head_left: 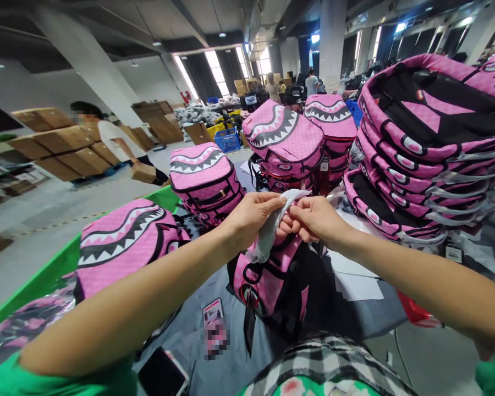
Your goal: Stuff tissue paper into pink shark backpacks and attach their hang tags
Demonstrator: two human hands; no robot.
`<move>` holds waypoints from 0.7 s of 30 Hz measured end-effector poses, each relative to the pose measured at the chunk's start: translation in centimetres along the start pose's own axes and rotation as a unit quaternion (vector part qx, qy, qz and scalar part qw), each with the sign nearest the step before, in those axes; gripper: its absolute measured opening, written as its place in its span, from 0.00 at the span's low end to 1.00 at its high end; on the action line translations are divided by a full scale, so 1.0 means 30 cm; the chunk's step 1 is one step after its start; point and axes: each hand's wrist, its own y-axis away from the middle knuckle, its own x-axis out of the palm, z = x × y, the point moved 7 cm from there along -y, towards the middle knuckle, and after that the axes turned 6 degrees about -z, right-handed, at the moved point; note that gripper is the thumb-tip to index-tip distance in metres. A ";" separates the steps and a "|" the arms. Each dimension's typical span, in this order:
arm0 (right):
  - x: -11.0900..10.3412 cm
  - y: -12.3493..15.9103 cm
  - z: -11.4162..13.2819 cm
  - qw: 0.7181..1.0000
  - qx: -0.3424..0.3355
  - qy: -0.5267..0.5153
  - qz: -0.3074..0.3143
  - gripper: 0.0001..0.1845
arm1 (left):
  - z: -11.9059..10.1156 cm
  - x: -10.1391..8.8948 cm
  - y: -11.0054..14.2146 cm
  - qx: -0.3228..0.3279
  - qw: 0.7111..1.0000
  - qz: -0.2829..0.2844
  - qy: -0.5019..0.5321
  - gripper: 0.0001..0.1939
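My left hand (251, 216) pinches a crumpled, whitish, thin sheet (267, 237), which could be paper or plastic. Its upper corner sticks up between both hands, and the rest hangs below my left fingers. Close beside it, my right hand (315, 219) has its thumb and fingers pressed together on the sheet's edge. Directly underneath stands a pink and black backpack (268, 280) with a black strap hanging at its front. My hands and the sheet hide its upper part.
More pink shark-mouth backpacks (202, 170) stand behind and to the left. A tall stack of open pink bag pieces (421, 159) rises on the right. Phones (164, 374) and white papers (357, 280) lie on the table. At left, a person (115, 137) carries a box.
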 end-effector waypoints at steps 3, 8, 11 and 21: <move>0.027 0.040 0.002 0.988 0.016 -0.132 0.075 0.12 | 0.001 -0.014 -0.005 -0.003 1.000 -0.010 0.013 0.08; 0.084 0.051 -0.017 0.934 0.102 -0.309 0.148 0.15 | 0.005 -0.033 -0.015 0.055 0.997 -0.022 0.047 0.22; 0.117 0.031 -0.009 0.907 0.112 -0.366 0.176 0.14 | 0.002 -0.068 -0.016 0.100 0.990 -0.071 0.070 0.29; 0.020 0.180 -0.181 0.979 -0.002 -0.174 0.105 0.52 | -0.026 -0.096 0.044 0.269 0.935 -0.082 -0.215 0.12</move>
